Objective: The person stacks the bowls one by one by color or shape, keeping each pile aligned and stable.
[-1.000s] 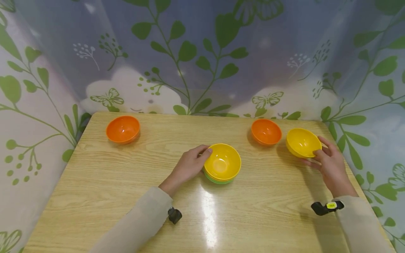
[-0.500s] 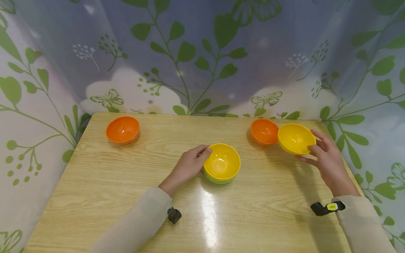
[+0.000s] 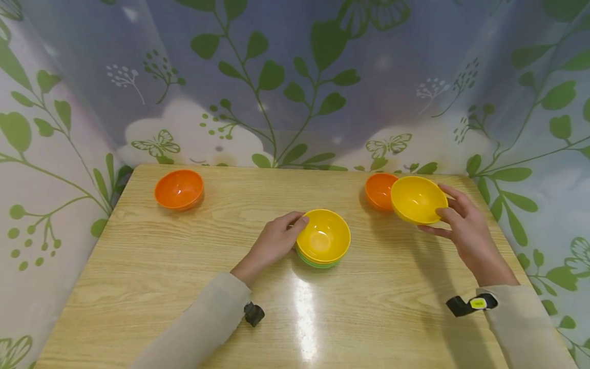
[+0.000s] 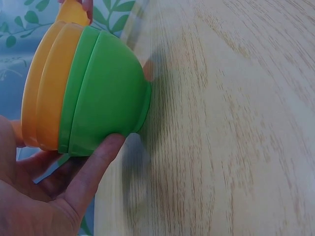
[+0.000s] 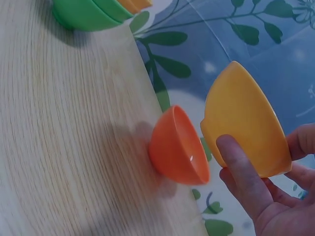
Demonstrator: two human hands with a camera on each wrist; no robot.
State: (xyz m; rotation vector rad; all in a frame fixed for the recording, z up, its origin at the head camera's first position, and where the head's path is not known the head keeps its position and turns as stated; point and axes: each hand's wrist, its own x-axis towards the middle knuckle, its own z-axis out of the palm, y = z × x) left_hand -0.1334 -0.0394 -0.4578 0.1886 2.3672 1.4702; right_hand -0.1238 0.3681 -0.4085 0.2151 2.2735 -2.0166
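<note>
My left hand grips the side of a stack of bowls, with the thumb at the top rim. On top of that stack is a yellow bowl; in the left wrist view, green bowls form its lower part. The stack's foot is at the table surface. My right hand pinches another yellow bowl by its right side, thumb on the rim and fingers beneath. This bowl is raised off the table and slightly tilted. Just left of it, an orange bowl stands on the table, partly covered in the head view.
A second orange bowl stands at the far left of the wooden table. A leaf-patterned curtain hangs along the table's back edge and both sides.
My right hand has carried the yellow bowl leftward and slightly up, so that it overlaps the right orange bowl in the head view. My left hand and the stack stay in place.
</note>
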